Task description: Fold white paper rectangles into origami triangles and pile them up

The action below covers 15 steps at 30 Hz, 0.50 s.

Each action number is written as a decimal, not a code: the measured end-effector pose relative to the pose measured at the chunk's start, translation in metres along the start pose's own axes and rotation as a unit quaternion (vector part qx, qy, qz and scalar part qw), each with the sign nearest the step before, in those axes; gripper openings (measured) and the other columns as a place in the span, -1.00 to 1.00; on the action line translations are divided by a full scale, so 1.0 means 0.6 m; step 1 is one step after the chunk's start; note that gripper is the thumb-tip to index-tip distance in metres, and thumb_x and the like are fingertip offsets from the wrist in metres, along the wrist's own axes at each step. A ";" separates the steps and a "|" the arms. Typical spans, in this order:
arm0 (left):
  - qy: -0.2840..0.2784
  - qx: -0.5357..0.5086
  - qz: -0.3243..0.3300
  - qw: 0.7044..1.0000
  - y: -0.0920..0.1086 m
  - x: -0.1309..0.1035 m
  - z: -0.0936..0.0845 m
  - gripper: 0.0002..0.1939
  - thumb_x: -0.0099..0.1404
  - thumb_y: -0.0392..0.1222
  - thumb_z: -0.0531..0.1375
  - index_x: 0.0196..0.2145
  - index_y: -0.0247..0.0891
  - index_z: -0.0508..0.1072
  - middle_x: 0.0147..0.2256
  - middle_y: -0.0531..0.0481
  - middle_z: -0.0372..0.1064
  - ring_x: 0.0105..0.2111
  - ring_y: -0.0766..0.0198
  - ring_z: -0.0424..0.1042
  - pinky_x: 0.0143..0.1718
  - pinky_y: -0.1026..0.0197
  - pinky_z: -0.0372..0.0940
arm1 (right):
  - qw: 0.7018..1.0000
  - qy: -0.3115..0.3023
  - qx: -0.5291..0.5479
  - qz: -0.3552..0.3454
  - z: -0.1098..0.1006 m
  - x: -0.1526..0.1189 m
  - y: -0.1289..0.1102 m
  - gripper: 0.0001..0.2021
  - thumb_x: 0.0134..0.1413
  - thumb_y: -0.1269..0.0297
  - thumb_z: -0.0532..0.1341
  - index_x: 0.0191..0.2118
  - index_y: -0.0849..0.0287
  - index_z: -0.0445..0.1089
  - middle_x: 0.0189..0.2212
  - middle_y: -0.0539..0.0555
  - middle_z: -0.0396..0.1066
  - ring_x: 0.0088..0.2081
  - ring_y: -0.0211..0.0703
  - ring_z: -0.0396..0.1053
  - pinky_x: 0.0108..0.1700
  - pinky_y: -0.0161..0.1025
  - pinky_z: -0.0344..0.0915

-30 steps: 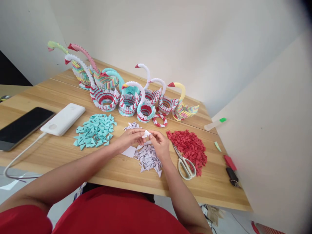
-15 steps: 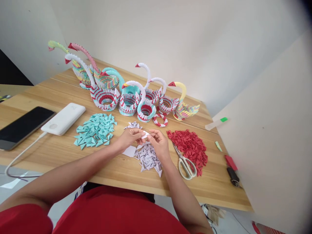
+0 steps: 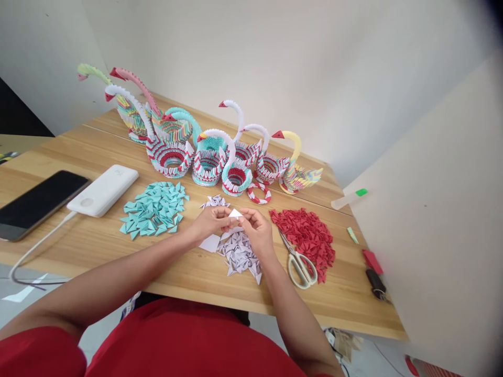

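Between my fingertips is a small folded piece of white paper (image 3: 236,213), its pointed top showing above them. My left hand (image 3: 212,221) pinches its left side, and my right hand (image 3: 255,226) pinches the right. Just below my hands lies a pile of folded white-lilac paper triangles (image 3: 240,255), with flat white paper slips (image 3: 210,243) beside it. A smaller heap of the same triangles (image 3: 215,201) sits behind my left hand. Turquoise triangles (image 3: 155,209) are piled to the left, red triangles (image 3: 306,238) to the right.
Scissors (image 3: 302,269) lie against the red pile. Several folded-paper swans (image 3: 171,157) and a red-and-white paper ring (image 3: 259,193) stand behind my hands. On the left are a phone (image 3: 39,204) and a cabled white power bank (image 3: 102,191); a green-capped stick (image 3: 349,199) is right.
The white paper has turned between my fingers, and its pointed corner now stands up more plainly. Both hands stay in nearly the same place.
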State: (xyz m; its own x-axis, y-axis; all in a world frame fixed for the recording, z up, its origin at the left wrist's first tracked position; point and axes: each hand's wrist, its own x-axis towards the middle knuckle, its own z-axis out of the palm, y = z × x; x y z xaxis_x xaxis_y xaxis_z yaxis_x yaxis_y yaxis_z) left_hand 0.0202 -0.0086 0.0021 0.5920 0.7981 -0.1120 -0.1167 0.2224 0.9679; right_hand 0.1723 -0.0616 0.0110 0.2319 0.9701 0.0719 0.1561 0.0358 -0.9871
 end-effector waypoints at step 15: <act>0.041 0.092 0.039 0.994 -0.003 0.000 0.003 -0.81 0.13 -0.12 0.19 -0.49 -0.32 0.40 -0.57 0.07 0.30 -0.56 0.39 0.27 -0.48 0.32 0.19 | 0.996 -0.047 0.070 0.034 0.003 0.001 0.007 -0.66 -0.07 0.20 0.28 -0.10 0.11 0.41 -0.52 -0.07 0.38 -0.49 -0.27 0.37 -0.36 -0.28 0.36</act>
State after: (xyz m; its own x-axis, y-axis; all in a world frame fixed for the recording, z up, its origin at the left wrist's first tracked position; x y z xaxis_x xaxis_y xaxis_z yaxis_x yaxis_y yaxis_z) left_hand 0.0218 -0.0102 0.0010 0.5185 0.8538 -0.0466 -0.0061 0.0582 0.9983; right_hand 0.1712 -0.0603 0.0066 0.1454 0.9894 -0.0023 0.0064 -0.0033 -1.0000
